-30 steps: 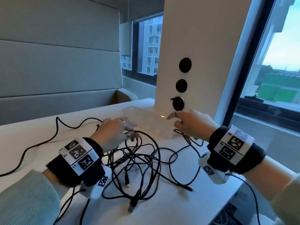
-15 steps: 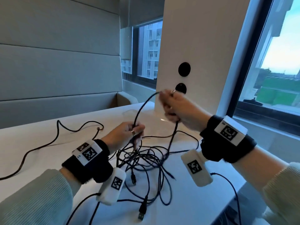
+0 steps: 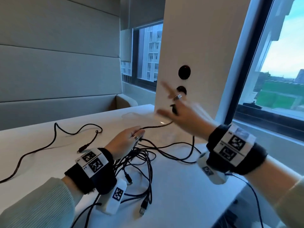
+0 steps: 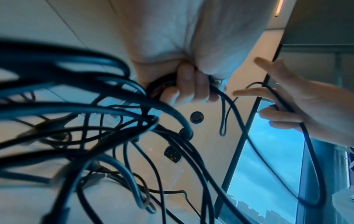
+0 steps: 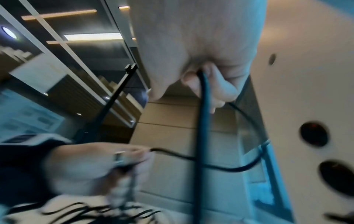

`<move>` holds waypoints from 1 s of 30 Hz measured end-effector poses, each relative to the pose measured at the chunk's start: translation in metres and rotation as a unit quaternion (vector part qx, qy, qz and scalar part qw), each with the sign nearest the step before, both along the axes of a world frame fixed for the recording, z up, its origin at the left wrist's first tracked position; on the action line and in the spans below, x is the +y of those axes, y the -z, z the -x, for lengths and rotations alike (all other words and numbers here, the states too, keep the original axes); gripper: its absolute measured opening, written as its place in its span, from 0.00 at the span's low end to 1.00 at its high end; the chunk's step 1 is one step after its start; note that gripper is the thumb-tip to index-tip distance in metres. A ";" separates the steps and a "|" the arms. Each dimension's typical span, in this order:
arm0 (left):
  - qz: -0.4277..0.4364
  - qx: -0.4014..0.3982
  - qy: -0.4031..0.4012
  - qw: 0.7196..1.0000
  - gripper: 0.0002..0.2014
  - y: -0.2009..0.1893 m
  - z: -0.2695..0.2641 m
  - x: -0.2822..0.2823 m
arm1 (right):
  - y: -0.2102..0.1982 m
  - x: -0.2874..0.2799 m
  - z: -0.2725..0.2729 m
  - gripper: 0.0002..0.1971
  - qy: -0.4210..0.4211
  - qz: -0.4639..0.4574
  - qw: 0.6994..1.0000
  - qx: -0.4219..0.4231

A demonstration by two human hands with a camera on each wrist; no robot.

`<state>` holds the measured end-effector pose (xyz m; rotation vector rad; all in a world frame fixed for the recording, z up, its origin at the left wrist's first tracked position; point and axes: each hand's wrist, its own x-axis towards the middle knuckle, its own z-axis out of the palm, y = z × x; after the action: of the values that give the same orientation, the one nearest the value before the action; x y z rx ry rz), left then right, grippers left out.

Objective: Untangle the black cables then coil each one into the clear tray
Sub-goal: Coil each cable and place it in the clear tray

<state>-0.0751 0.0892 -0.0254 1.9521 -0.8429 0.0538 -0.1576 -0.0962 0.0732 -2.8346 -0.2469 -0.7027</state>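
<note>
Barely started, I'd say. Most of the black cables (image 3: pixel 139 163) are one knot on the worktop (image 3: pixel 189 195). Left hand (image 3: pixel 125 142) pinches a strand beside the knot; right hand (image 3: pixel 184 116), raised, has that cable (image 3: pixel 156 126) caught in its curled lower fingers. Clear tray (image 3: pixel 131 115) looks empty, though it's hard to see.

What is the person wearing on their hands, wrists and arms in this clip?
Each wrist carries a thick black band topped with a white panel of square black-and-white markers. A white camera block with its own marker hangs under each wrist, trailing a thin dark lead. The sleeves are pale green ribbed knit. The left hand wears a silver ring; the right hand wears one too.
</note>
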 end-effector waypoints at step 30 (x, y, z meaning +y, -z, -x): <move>0.060 0.058 0.010 0.996 0.18 0.011 -0.010 0.011 | -0.005 -0.075 -0.019 0.21 0.079 -0.238 0.966 -0.068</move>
<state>-0.0655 0.1001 -0.0363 1.8166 -0.7655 -0.0194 -0.1388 -0.1709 0.0782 -2.3666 0.1176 -0.8562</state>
